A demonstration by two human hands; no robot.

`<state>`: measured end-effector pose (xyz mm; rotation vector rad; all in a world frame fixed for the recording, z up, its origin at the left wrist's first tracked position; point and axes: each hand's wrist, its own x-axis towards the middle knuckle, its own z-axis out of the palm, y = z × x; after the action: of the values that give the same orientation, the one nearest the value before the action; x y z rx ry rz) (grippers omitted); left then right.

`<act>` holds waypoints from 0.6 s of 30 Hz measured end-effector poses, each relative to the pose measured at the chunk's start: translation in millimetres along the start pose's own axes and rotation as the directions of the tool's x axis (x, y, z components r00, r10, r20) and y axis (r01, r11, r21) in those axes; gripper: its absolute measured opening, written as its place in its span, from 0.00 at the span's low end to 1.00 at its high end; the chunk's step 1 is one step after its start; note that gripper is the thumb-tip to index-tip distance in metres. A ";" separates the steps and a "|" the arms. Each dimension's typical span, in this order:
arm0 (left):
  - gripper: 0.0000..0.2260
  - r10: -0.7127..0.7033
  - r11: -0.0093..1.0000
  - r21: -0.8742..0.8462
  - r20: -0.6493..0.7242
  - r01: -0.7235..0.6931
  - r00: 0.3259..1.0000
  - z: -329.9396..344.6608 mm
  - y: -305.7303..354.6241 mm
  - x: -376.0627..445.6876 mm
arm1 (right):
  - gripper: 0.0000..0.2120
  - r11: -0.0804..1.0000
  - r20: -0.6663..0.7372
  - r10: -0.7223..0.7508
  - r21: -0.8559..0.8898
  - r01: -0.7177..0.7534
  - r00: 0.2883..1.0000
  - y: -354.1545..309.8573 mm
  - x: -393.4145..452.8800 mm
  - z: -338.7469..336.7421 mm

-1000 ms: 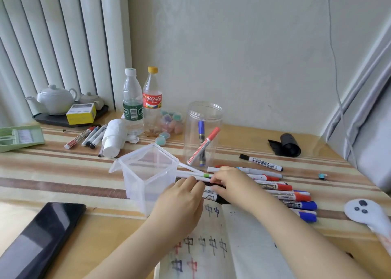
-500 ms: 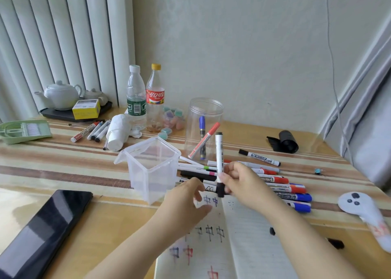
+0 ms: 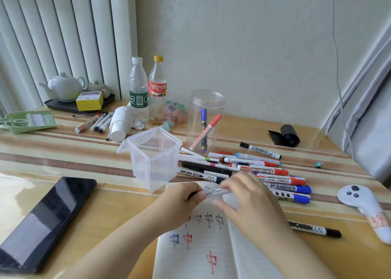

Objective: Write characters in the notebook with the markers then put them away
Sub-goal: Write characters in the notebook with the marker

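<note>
Head view: your left hand (image 3: 182, 202) grips one end of a white whiteboard marker (image 3: 213, 192), held level over the open notebook (image 3: 203, 247); your right hand (image 3: 247, 198) pinches the other end, blurred. Pull the cap sharply and you may knock the clear square container (image 3: 154, 158) just beyond. Open room lies near-left, beside the phone (image 3: 44, 221).

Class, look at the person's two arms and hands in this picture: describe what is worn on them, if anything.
Both forearms are bare with no sleeve in view. The left hand and right hand wear no gloves, and no ring, watch or bracelet shows. The right hand's fingertips are blurred.
</note>
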<state>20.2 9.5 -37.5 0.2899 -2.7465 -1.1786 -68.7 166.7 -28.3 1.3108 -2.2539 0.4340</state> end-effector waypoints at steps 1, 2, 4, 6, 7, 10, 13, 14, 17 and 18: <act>0.09 0.044 0.999 0.000 0.029 -0.044 0.999 -1.0 1.8 -0.1 | 0.18 0.992 0.030 -0.120 -0.037 0.121 0.992 0.0 -0.6 5.2; 0.08 0.091 0.996 0.003 0.053 -0.091 0.994 -1.6 3.7 0.1 | 0.21 0.979 0.045 -0.190 -0.060 0.192 0.981 0.7 -0.7 12.5; 0.07 0.145 0.987 0.051 0.087 -0.150 0.986 -1.4 3.6 0.8 | 0.16 0.970 0.062 -0.225 -0.074 0.229 0.972 -1.2 1.1 22.6; 0.10 0.082 0.980 0.174 0.103 -0.099 0.991 -2.8 0.2 0.9 | 0.12 0.966 0.090 -0.242 -0.066 0.249 0.966 -4.2 2.2 29.6; 0.12 0.033 0.968 0.244 0.118 -0.062 0.992 -3.9 -2.0 0.5 | 0.12 0.960 0.103 -0.260 -0.080 0.269 0.960 -5.2 2.6 31.5; 0.14 0.016 0.942 0.327 0.181 -0.075 0.983 -6.3 -3.4 -1.1 | 0.05 0.934 0.117 -0.318 -0.131 0.332 0.941 -7.2 1.3 31.6; 0.15 0.047 0.955 0.279 0.196 -0.102 0.980 -8.0 -5.7 -3.9 | 0.04 0.919 0.180 -0.345 -0.135 0.371 0.921 -7.6 0.2 31.1; 0.16 0.046 0.954 0.281 0.207 -0.104 0.977 -8.5 -7.4 -5.5 | 0.06 0.930 0.194 -0.327 -0.109 0.352 0.925 -7.8 0.7 29.7; 0.14 0.028 0.955 0.278 0.251 -0.099 0.968 -12.2 -12.8 -9.4 | 0.16 0.963 0.354 -0.237 -0.038 0.267 0.905 -12.1 1.8 20.0; 0.14 0.026 0.959 0.269 0.250 -0.096 0.968 -14.7 -14.4 -10.1 | 0.18 0.972 0.420 -0.200 -0.030 0.234 0.885 -10.1 2.6 16.8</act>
<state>34.8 -8.2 -38.5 0.0901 -3.1149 -0.8603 -65.2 151.5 -40.5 1.7201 -2.3825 -0.0238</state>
